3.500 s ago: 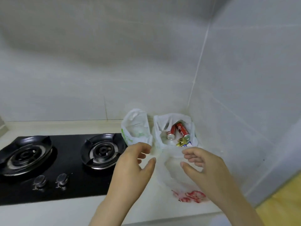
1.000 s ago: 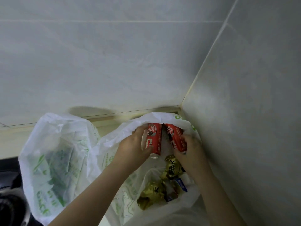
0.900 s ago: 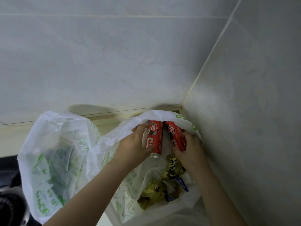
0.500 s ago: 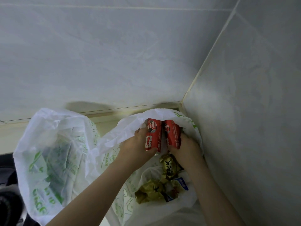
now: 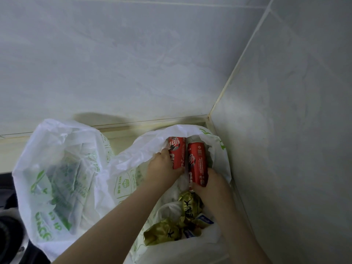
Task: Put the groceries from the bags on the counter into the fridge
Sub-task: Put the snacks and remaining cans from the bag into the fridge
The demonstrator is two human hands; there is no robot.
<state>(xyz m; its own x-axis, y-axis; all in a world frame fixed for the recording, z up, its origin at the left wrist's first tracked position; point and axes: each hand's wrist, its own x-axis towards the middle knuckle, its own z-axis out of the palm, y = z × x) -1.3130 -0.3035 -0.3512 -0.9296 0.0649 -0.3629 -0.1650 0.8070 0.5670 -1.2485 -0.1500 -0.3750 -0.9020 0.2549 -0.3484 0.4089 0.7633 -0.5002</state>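
1. Bags of white plastic with green print stand side by side along the back edge of the bench. The right bag (image 5: pixel 152 147) fills the back right corner, where the two tiled walls meet. The left bag (image 5: pixel 57 168) is just beside it, and their sides touch.
2. Two red drink cans lie side by side inside the right bag, at its far side, both pointing lengthwise toward the back wall. The far end of the left can (image 5: pixel 178 152) is tucked under the bag's rim. The right can (image 5: pixel 198 164) lies slightly nearer to you.
3. Your left hand (image 5: pixel 162 171) reaches into the right bag, and its grip is clamped round the near end of the left can.
4. Your right hand (image 5: pixel 213 184) is in the same bag, its grip clamped round the near end of the right can.
5. Nearer to you in that bag lie crumpled gold packets (image 5: pixel 167 233) and a small blue and white packet (image 5: pixel 204 220), touching one another.
6. A dark stove (image 5: pixel 7 225) shows at the bench's left side, partly hidden behind the left bag.
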